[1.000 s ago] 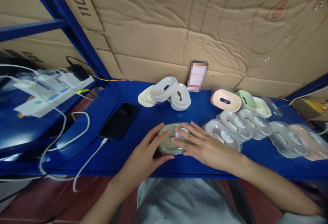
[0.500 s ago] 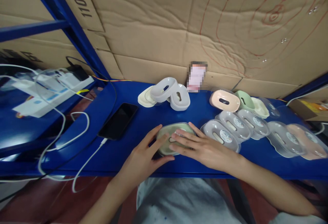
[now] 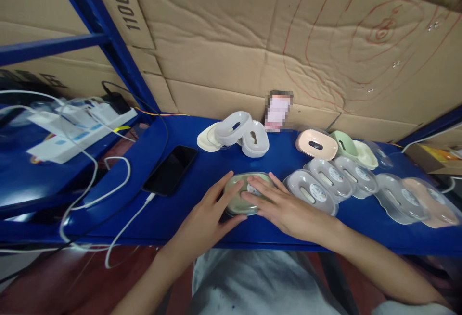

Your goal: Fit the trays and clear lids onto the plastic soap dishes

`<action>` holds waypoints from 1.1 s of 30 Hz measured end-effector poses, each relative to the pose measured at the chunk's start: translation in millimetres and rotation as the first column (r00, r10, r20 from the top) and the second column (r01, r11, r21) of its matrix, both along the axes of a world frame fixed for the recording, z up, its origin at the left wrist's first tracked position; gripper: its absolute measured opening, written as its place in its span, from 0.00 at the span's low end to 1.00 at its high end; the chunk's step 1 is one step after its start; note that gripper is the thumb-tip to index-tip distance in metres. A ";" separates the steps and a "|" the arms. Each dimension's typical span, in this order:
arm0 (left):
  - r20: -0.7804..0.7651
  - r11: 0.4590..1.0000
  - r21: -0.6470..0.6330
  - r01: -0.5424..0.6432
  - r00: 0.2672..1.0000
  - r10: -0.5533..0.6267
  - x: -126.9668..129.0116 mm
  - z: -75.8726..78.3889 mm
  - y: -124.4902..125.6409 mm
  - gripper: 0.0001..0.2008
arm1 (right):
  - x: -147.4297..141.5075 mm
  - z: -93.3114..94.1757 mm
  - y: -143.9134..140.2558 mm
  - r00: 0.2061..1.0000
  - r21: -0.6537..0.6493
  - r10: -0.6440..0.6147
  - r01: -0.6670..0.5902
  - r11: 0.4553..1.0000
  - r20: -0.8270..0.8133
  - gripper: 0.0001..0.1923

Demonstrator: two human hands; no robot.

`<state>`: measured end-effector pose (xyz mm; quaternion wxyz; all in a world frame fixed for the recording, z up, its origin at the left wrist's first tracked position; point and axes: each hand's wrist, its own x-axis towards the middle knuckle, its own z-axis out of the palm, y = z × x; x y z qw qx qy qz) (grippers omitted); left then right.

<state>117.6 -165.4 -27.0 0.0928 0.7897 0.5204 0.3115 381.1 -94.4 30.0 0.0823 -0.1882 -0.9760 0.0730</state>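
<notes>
Green box: a pale green soap box [image 3: 241,198] under a clear lid lies flat near the front edge of the blue shelf [image 3: 202,170], right in front of the person.
Left hand: the left hand [image 3: 206,217] rests against the box's left end, fingers spread over the lid and thumb along the near side; touching and steadying, not closed into a fist.
Right hand: the right hand [image 3: 285,207] lies palm down over the right half of the lid, fingers flat and loose on top; pressing or covering, not gripping.
Weight: probably very light, thin moulded plastic (it looks hollow, with nothing I can make out inside).
Stiffness: the base should be fairly rigid; the clear lid looks thinner and may flex under the palm.
Surface: glossy and smooth, likely to slide on the painted metal, so I would hold it by the two rounded ends or the long sides rather than the crown of the lid.
Fragility: the lid looks likely to crack or pop off if squeezed hard.
Shape: a rounded oval with soft corners, a slot in the middle and a round sticker on the lid.
Neighbours: a row of grey lidded boxes [image 3: 312,192] runs away to the right, a peach box [image 3: 316,144] stands behind them, white open halves [image 3: 242,132] lie at the back.
Other: a dark phone [image 3: 170,169] on a white cable lies to the left; creased cardboard [image 3: 252,31] lines the wall.
</notes>
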 end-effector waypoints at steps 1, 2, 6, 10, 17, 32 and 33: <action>-0.004 1.000 0.008 0.004 1.000 -0.004 -0.1 -0.4 0.0 0.37 | -0.2 0.7 0.5 1.000 -0.005 -0.024 0.024 1.000 -0.017 0.34; -0.007 1.000 0.018 0.009 1.000 -0.009 -0.3 -0.9 0.0 0.37 | -0.4 0.5 1.1 0.998 -0.008 -0.047 0.047 0.999 -0.034 0.36; -0.008 0.999 0.031 0.021 1.000 -0.021 -1.1 -1.9 0.5 0.36 | -1.0 -9.0 3.6 0.993 0.006 -0.100 0.101 0.995 -0.057 0.52; -0.019 0.999 0.034 0.020 1.000 -0.019 -0.6 -0.3 1.3 0.35 | -3.0 -20.2 3.9 0.990 0.039 -0.138 0.140 0.989 -0.042 0.52; -0.037 0.999 0.014 0.029 0.999 -0.028 -1.7 -1.9 1.7 0.35 | -3.8 -23.7 5.9 0.980 -0.016 -0.190 0.189 0.982 -0.055 0.56; -0.128 0.987 0.100 -0.122 0.983 0.134 -24.9 5.5 -11.6 0.28 | -24.8 51.0 29.7 0.990 0.333 -0.107 0.073 0.940 0.087 0.25; -0.143 0.982 0.118 -0.146 0.976 0.163 -29.4 4.5 -15.5 0.28 | -34.4 56.5 40.5 0.987 0.348 -0.091 0.040 0.936 0.132 0.23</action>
